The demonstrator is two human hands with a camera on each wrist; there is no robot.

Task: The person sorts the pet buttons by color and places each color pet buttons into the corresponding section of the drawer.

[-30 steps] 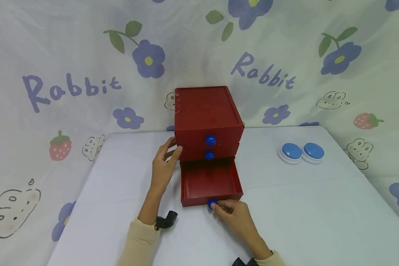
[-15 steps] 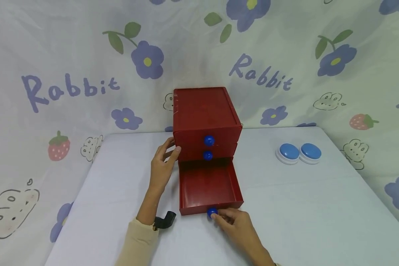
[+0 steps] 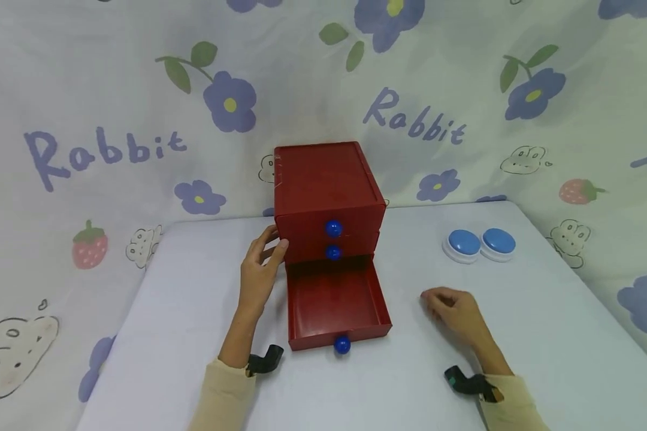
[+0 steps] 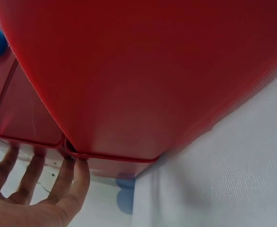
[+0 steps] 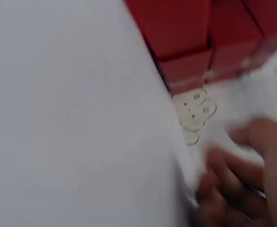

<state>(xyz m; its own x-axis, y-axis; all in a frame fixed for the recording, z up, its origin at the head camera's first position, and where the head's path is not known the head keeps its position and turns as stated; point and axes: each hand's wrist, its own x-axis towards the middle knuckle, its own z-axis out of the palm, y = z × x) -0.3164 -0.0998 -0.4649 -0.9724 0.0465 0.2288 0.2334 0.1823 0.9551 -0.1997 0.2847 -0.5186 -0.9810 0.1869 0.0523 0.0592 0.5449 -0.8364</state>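
A red drawer cabinet (image 3: 329, 179) stands at the back of the table, with two upper drawers closed. Its bottom drawer (image 3: 331, 305) is pulled far out, and nothing shows inside it. A blue knob (image 3: 342, 345) sits on that drawer's front. My left hand (image 3: 257, 275) rests on the cabinet's left side, fingers extended along it and thumb near the front edge. In the left wrist view, fingertips (image 4: 81, 172) touch the red side. Away to the right of the drawer, my right hand (image 3: 458, 314) hovers with loosely bent fingers and holds nothing; the right wrist view blurs it.
Two blue push buttons (image 3: 465, 242) on white bases stand side by side at the back right. A white cloth covers the table (image 3: 183, 287). Behind it hangs a printed curtain (image 3: 302, 78). Each wrist wears a black camera mount (image 3: 266, 359).
The bottom drawer came further out toward me while my right hand pinched its knob. Since then my right hand has let go and moved right. My left hand has stayed on the cabinet.
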